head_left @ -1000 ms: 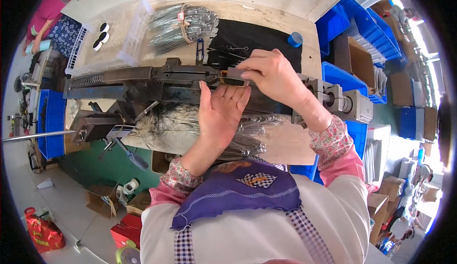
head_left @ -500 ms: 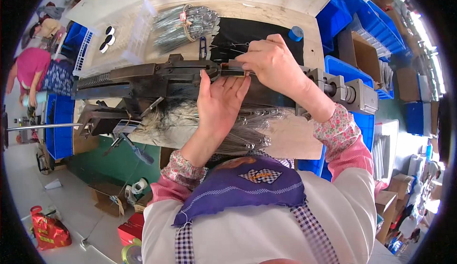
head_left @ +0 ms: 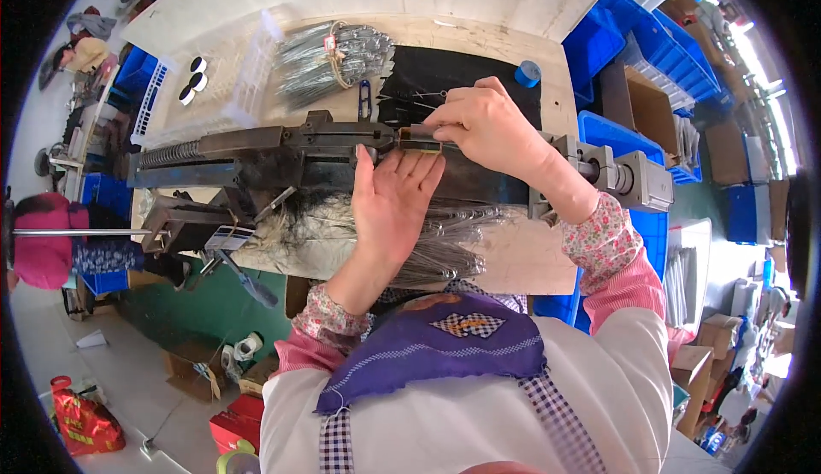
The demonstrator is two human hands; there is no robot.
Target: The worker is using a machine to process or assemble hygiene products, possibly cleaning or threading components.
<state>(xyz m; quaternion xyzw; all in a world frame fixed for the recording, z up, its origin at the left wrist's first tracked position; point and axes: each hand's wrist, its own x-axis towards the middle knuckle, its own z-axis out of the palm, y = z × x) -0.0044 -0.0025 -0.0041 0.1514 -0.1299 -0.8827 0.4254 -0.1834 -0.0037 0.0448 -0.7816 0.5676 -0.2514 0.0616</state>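
A long dark metal machine (head_left: 338, 142) lies across the bench in front of me. My left hand (head_left: 386, 209) is open, palm up, its stretched fingertips at the machine's near side beside a narrow slot edged in yellowish colour. My right hand (head_left: 492, 127) is closed over that slot from the right, thumb and fingers pinched together; what they grip there is too small to make out. Under and beside my left hand lies a spread of thin metal wires (head_left: 449, 247). Just beyond my right fingers, a few thin wires rest on a black cloth (head_left: 440, 68).
A tied wire bundle (head_left: 299, 72) and a clear plastic basket (head_left: 218, 102) lie at the back left. A blue tape roll (head_left: 528, 73) sits at the back right. Blue bins (head_left: 594, 33) stand beyond the bench's right edge. A metal rod (head_left: 81, 233) juts out leftward.
Both hands stay at the slot with only slight shifts; my left fingers sit a little lower against the machine. At the far left, a person in pink has moved nearer the rod.
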